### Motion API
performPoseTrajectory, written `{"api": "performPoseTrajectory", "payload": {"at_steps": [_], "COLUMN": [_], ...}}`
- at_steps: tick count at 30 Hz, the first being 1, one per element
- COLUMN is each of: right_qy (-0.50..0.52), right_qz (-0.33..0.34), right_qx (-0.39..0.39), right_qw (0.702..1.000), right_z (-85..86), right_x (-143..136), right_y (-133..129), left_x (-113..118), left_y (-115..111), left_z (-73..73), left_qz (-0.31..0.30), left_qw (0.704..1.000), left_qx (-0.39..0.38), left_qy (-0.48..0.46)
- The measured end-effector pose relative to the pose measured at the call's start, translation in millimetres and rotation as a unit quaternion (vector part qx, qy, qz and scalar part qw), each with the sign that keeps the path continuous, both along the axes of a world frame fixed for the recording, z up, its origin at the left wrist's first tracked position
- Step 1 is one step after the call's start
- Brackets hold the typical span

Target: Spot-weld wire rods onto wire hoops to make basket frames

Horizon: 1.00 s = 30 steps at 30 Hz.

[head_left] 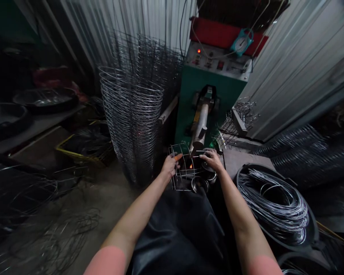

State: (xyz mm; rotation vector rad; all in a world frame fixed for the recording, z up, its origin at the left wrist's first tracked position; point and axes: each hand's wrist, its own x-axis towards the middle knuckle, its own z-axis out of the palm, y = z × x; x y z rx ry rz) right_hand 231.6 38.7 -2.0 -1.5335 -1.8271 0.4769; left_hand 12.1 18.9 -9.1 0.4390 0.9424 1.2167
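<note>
My left hand [169, 166] is closed around the side of a small wire frame [184, 175], which has an open grid of thin rods. Something orange [177, 157] shows at its fingers; whether it is a finger cover or a separate piece is unclear. My right hand [212, 158] pinches a short thin metal rod [200, 151] that points left, toward the frame. Just above both hands, the metal arm [200, 128] of a green machine [183, 110] reaches down to the frame. A small orange glow [191, 166] appears below its tip. Small round metal containers [200, 185] sit under the frame.
Tall stacks of wire baskets [132, 122] stand left of the machine. At right, a round tub [240, 173] holds coiled wire [275, 206]. Small wire pieces [240, 114] lie beside the machine. A yellow-rimmed crate [64, 144] and loose wire [65, 233] are on the left.
</note>
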Motion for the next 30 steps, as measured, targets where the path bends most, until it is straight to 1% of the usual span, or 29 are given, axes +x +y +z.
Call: {"api": "performPoseTrajectory", "payload": {"at_steps": [8, 13, 16, 19, 21, 24, 27, 29, 30], "right_qy": [-0.013, 0.003, 0.008, 0.025, 0.049, 0.090, 0.121, 0.140, 0.151], "right_qz": [0.008, 0.015, 0.005, 0.012, 0.017, 0.011, 0.014, 0.011, 0.009], "right_qx": [0.006, 0.017, 0.013, 0.017, 0.019, -0.003, -0.055, -0.087, -0.091], "right_qw": [1.000, 1.000, 1.000, 0.999, 0.998, 0.996, 0.991, 0.986, 0.984], "right_z": [1.0, -4.6, -6.5, -5.5, -5.5, -8.0, -8.7, -3.6, 1.2], "right_x": [2, 5, 6, 9, 16, 32, 48, 52, 51], "right_y": [1, 6, 0, -20, -40, -72, -99, -112, -117], "left_x": [-3, -6, -5, -12, -23, -51, -80, -96, -103], "left_y": [1, 4, 3, -6, -18, -39, -62, -76, -82], "left_z": [1.3, 5.6, 7.3, 4.0, -1.9, -13.8, -24.3, -28.6, -30.0], "left_qz": [-0.021, -0.040, -0.042, -0.055, -0.072, -0.098, -0.112, -0.112, -0.108], "left_qw": [1.000, 0.999, 0.999, 0.998, 0.997, 0.994, 0.988, 0.983, 0.982], "left_qx": [-0.003, -0.008, -0.003, 0.015, 0.030, 0.026, 0.010, 0.015, 0.023], "left_qy": [0.006, 0.018, 0.011, 0.003, -0.005, -0.045, -0.110, -0.144, -0.154]}}
